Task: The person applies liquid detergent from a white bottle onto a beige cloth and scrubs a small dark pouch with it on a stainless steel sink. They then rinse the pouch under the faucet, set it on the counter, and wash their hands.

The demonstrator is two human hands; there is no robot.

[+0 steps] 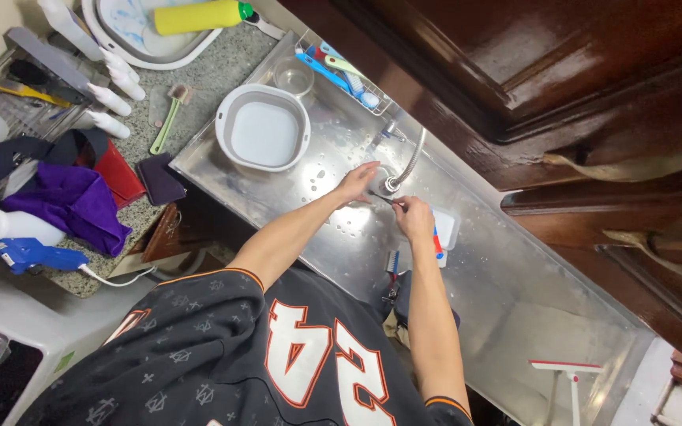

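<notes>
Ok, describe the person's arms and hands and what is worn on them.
Both hands are bare: the left hand and right hand show no gloves, rings or watch that I can make out. The forearms are uncovered. Short sleeves of a black jersey end above the elbows, with orange-and-white cuff trim and large white, orange-edged numerals.

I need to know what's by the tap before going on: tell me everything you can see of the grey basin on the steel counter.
The grey basin is a rounded-square tub, plastic by its look, with a thick pale rim and a lighter, glossy inside that seems empty. It sits upright on the wet stainless counter, beside a small clear glass bowl and left of the tap. Neither hand touches it.
</notes>
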